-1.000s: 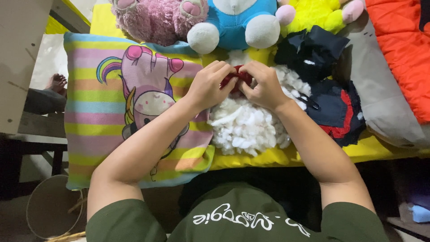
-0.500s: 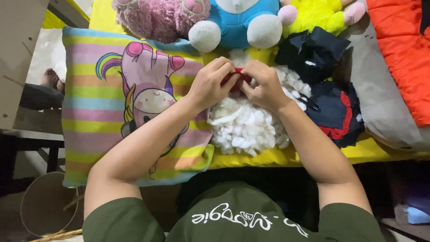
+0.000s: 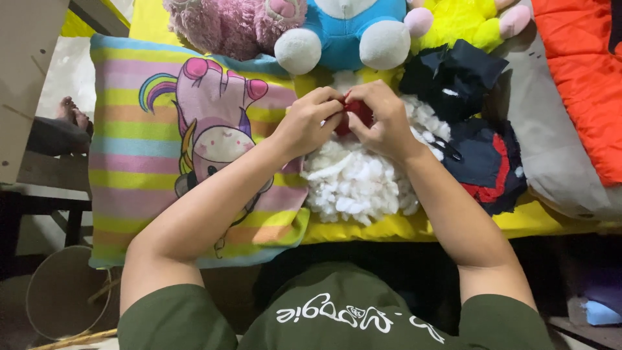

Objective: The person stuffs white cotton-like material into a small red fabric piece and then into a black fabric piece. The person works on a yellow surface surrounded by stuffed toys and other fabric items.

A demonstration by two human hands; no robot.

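shirt: I wear a dark olive-green T-shirt (image 3: 337,311), plain cloth, seen from above at the bottom of the view.
sleeves: short, ending above my elbows, so both forearms are bare.
print: white cursive lettering with a small round emblem in the middle runs across the chest.
left hand (image 3: 310,122): bare, no ring, watch or glove that I can see.
right hand (image 3: 383,120): bare too, wrist uncovered, nothing worn on it.

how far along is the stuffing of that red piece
Done: cannot tell; the red piece is mostly hidden. In hand: left hand and right hand pinch it together above the white stuffing. Left: a large stuffing pile lies loose, and dark fabric pieces sit untouched.
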